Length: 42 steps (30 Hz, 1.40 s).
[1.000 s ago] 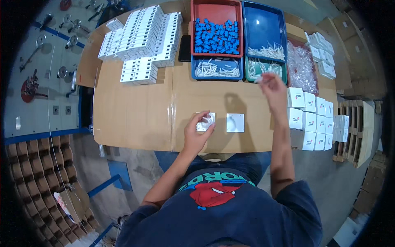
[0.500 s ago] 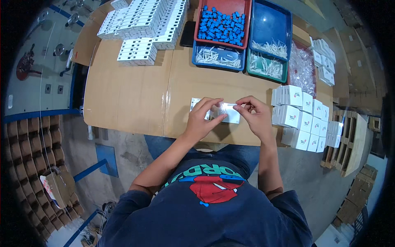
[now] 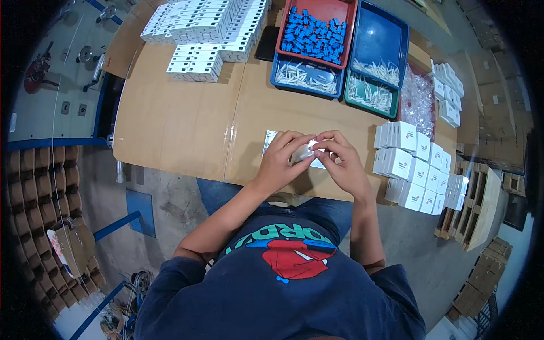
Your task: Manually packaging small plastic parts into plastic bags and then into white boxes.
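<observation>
My left hand (image 3: 279, 162) and my right hand (image 3: 344, 168) meet over the near part of the cardboard-covered table. Between their fingertips is a small clear plastic bag (image 3: 301, 153), its far side partly hidden by my fingers. Both hands are closed on it, the left at one side and the right at the other. Under them lies a flat white box (image 3: 318, 164), mostly covered by the hands. A white piece with small dark marks (image 3: 270, 140) rests just left of it, partly behind my left hand.
White boxes (image 3: 403, 164) stand stacked at the right. Farther back are a red tray (image 3: 281, 45) of blue parts, blue (image 3: 381, 34) and green (image 3: 362, 106) trays with white pieces, and clear bags (image 3: 416, 99). White switch-like units (image 3: 195, 62) are piled at the far left.
My right hand has moved left to join my left hand, and its fingers now grip the clear bag too. The view has shifted slightly.
</observation>
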Each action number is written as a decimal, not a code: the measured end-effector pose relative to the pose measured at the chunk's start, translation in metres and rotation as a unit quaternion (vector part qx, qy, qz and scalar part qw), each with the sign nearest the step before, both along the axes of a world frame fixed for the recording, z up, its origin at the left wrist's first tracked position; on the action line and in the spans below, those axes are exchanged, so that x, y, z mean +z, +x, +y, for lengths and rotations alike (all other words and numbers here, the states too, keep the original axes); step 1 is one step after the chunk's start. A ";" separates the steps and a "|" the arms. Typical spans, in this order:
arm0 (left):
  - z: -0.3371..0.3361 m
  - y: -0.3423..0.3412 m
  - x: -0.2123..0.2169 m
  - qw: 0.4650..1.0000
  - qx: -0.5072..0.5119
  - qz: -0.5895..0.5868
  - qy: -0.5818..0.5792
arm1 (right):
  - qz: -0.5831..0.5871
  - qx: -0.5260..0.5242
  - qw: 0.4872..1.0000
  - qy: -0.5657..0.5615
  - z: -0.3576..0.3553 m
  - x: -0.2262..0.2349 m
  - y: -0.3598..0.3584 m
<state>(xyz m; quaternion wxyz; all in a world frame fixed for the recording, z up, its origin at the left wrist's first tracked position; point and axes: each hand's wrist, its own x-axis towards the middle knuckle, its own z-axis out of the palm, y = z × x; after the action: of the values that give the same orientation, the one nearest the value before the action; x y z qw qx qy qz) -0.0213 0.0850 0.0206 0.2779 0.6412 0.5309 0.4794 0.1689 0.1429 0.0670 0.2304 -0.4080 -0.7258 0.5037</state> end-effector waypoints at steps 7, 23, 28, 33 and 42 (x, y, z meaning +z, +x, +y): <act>-0.001 0.000 -0.004 1.000 0.000 0.000 0.009 | -0.014 0.065 0.998 -0.012 -0.002 -0.001 -0.001; -0.021 -0.020 -0.024 0.997 0.055 -0.023 -0.046 | -0.120 -0.149 0.969 0.155 0.143 -0.098 -0.017; -0.040 -0.029 -0.031 0.996 0.075 -0.013 -0.049 | -0.292 -0.068 0.911 0.283 0.201 -0.140 -0.067; -0.053 -0.044 -0.037 0.993 0.105 -0.013 -0.058 | -0.347 -0.020 0.901 0.261 0.215 -0.160 -0.065; -0.026 -0.044 -0.040 0.985 0.152 -0.021 -0.074 | -0.087 -0.104 0.964 0.229 0.207 -0.154 -0.028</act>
<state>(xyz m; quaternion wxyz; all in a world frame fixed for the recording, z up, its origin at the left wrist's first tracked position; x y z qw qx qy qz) -0.0652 0.0588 -0.0199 0.2596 0.5206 0.6506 0.4882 0.1410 0.3502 -0.0870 0.3050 -0.4601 -0.7922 0.2601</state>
